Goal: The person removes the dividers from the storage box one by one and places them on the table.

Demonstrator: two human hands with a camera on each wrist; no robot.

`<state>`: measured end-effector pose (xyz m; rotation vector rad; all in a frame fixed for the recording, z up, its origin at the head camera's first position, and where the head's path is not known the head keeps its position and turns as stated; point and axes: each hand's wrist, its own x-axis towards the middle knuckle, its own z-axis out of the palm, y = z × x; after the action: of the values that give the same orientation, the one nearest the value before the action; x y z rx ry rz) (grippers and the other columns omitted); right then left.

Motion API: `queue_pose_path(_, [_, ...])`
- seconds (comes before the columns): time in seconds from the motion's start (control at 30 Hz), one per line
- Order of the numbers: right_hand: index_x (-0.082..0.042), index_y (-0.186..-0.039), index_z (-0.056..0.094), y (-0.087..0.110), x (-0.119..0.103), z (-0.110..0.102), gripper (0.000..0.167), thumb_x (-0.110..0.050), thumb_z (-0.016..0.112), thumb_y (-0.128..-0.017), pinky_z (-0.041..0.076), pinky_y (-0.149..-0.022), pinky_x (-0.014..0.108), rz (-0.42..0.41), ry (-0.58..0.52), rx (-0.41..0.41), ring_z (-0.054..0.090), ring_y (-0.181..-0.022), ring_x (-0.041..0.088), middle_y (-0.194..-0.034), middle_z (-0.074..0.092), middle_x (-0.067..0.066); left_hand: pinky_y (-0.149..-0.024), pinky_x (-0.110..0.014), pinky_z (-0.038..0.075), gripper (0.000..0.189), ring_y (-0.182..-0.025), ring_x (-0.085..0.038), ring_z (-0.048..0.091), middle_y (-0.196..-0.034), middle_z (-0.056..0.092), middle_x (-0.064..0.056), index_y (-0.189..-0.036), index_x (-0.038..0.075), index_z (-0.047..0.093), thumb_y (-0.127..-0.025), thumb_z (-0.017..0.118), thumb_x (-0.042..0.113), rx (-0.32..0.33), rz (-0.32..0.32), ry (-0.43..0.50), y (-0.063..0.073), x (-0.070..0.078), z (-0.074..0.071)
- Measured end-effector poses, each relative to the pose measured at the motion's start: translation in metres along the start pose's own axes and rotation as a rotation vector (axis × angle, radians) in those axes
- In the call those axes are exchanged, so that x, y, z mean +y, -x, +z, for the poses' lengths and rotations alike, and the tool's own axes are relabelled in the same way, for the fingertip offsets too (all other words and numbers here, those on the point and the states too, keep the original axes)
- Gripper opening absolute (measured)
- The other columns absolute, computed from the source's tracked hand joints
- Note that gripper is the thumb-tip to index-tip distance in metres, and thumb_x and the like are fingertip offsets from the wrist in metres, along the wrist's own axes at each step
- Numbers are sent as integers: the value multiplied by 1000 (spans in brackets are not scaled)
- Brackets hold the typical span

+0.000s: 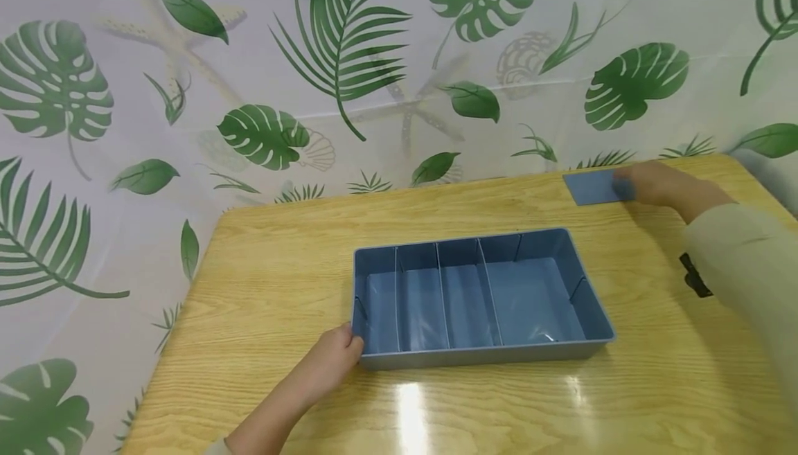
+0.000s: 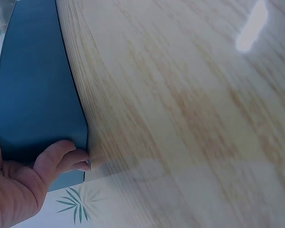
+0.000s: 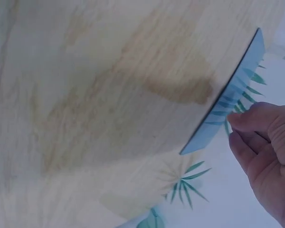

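A blue divided tray (image 1: 486, 354) lies on the wooden table, its thin upright dividers marking off several compartments, the rightmost the widest. My left hand (image 1: 333, 354) grips the tray's front left corner, and in the left wrist view its curled fingers (image 2: 61, 159) lie against the tray's wall. At the table's far right, my right hand (image 1: 654, 185) pinches one end of a flat blue panel (image 1: 589, 187). In the right wrist view the panel (image 3: 228, 102) is seen nearly edge-on, with thumb and fingers at its edge. My right hand is slightly blurred.
A small black object (image 1: 695, 276) lies on the table beside my right sleeve (image 1: 738, 254). Behind the table (image 1: 268, 268) hangs a white cloth (image 1: 386, 157) printed with green leaves, meeting the table's back edge.
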<state>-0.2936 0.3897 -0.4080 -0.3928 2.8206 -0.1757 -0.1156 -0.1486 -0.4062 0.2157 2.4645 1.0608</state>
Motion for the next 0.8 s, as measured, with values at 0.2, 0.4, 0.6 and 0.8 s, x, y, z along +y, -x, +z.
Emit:
queue_pose_path(0.2, [17,-125,47,4,-11,-12,40,6,53,-86,39,-90,62,-23,11,-19,39,-114,59,-126,43,41,-43,-21,24,20,-46,-9,26,-55,36,3,-75,11,41,-93,34,10,0,4,2,-2,0,-1])
queue_pose_path(0.4, [16,-122,50,7,-19,-22,44,5,63,-81,45,-83,56,-28,55,-38,45,-109,57,-122,47,40,-44,-22,26,20,-46,-10,27,-56,37,3,-75,10,42,-93,34,10,4,6,-15,-1,0,-1])
queue_pose_path(0.6, [14,-121,52,9,-24,-29,44,1,66,-81,48,-80,52,-41,87,-30,50,-105,52,-119,52,37,-43,-22,25,20,-46,-10,27,-56,37,2,-76,9,43,-93,34,10,9,2,-18,0,0,-2])
queue_pose_path(0.8, [13,-119,54,16,-31,-33,44,-1,68,-80,49,-78,50,-80,107,-31,57,-100,47,-116,56,34,-44,-23,26,20,-47,-10,28,-57,37,2,-75,9,44,-93,34,9,10,1,-20,0,1,-2])
